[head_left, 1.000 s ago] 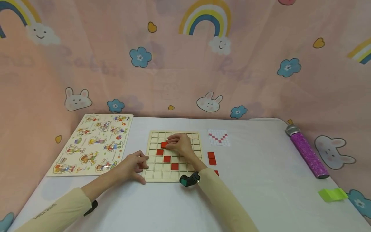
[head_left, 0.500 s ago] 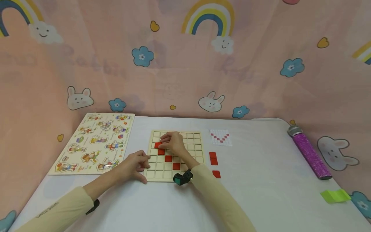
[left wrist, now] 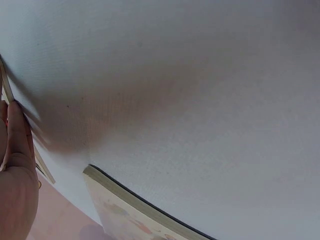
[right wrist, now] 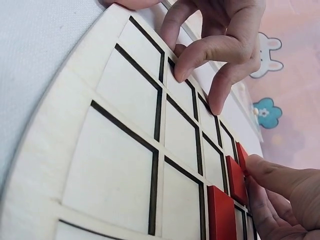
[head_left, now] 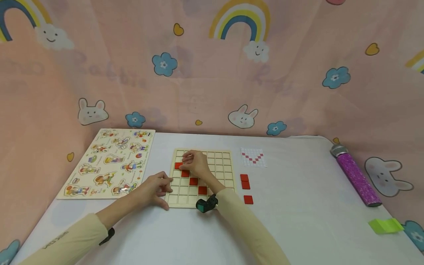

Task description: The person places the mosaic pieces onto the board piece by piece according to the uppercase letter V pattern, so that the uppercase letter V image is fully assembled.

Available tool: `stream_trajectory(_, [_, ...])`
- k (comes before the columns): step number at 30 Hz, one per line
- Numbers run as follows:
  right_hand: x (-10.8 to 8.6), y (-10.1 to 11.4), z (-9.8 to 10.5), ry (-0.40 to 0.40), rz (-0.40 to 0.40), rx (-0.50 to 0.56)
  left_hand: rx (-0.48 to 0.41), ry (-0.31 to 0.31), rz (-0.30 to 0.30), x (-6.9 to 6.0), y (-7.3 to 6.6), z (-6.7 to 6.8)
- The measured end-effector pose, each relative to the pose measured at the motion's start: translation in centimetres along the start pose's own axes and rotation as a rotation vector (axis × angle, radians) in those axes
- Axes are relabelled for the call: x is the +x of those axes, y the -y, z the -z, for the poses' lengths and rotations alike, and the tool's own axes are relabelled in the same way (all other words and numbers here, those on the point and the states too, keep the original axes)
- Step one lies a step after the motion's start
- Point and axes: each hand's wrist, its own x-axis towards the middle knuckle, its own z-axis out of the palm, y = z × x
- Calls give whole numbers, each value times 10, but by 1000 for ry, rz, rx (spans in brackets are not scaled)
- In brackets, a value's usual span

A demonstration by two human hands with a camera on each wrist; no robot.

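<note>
Picture board lies at the far left of the white worktop. To its right, the left hand is partly open, fingers loosely bent and gripping nothing, fingertips touching the left edge of a wooden grid board. At the grid's leftmost column, the right hand holds a red tile with thumb and bent fingers. Three diagonal tiles, also red, step rightward and nearer. Beyond the grid come three loose tiles, a V-patterned card, a glittery purple microphone and a green slip.
</note>
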Motion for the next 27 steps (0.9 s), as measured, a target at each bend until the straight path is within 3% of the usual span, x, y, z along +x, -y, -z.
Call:
stream_trajectory(7, [-1,-1,-1,-20,-14,33,-20,-4,11,-1,-2,1])
stream_trajectory(15, [-6,0,11,-12,-85,123,-19,-10,11,-1,0,0])
stream_trajectory(21, [-20,-9,44,-40,-102,199,0,-11,25,4,-3,-3])
stream_trajectory(27, [-45,-26,85,-94,-124,166,1,-24,39,1,1,-6])
